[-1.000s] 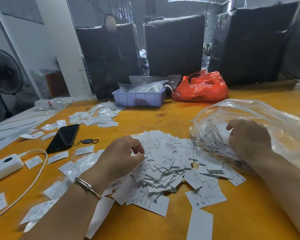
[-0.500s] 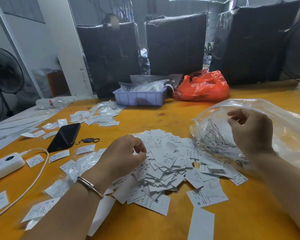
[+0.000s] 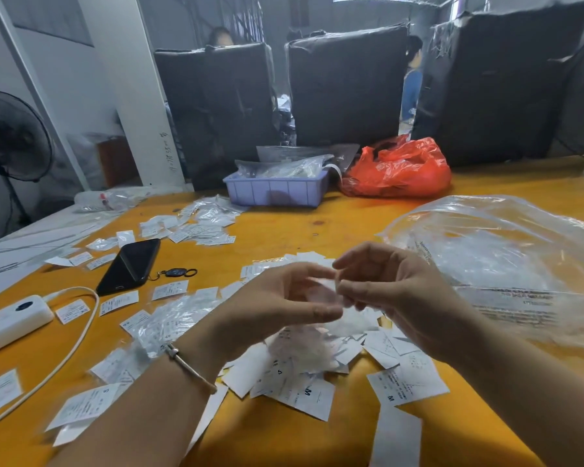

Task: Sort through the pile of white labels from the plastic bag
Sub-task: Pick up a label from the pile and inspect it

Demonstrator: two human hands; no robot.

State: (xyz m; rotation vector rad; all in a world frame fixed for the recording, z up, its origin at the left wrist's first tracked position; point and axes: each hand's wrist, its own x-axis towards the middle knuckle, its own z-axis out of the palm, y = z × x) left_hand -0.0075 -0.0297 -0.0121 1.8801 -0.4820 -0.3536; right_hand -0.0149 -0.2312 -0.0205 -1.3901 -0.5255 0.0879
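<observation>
Hands raised together over label pile, blurred.
Left hand [image 3: 284, 298] and right hand [image 3: 391, 291] fingertip to fingertip, fingers curled, pinching something pale between them; cannot tell what. Pile of white labels [image 3: 304, 372] directly below on yellow counter [image 3: 317, 224]. Clear plastic bag [image 3: 506, 264] just right of pile.

White labels [image 3: 304, 372] printed black, orange table [image 3: 284, 230], red bag [image 3: 398, 170], lilac tray [image 3: 277, 192], black phone [image 3: 130, 266].
</observation>
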